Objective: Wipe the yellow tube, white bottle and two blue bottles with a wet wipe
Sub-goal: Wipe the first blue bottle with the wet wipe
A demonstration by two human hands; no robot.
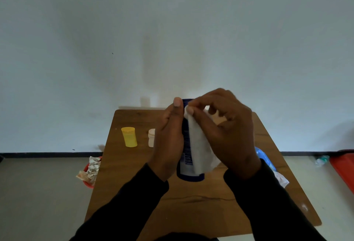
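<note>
One blue bottle is held upright above the table, gripped by the left hand, while one wipe is pinched against it by the right hand. One yellow tube and one white bottle are seen standing at the table's far left, well apart from the hands.

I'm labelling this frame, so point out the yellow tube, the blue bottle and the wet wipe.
yellow tube [129, 137]: head view, middle of its body.
blue bottle [185, 135]: head view, label side between the hands.
wet wipe [200, 148]: head view, hanging sheet's middle.
</note>
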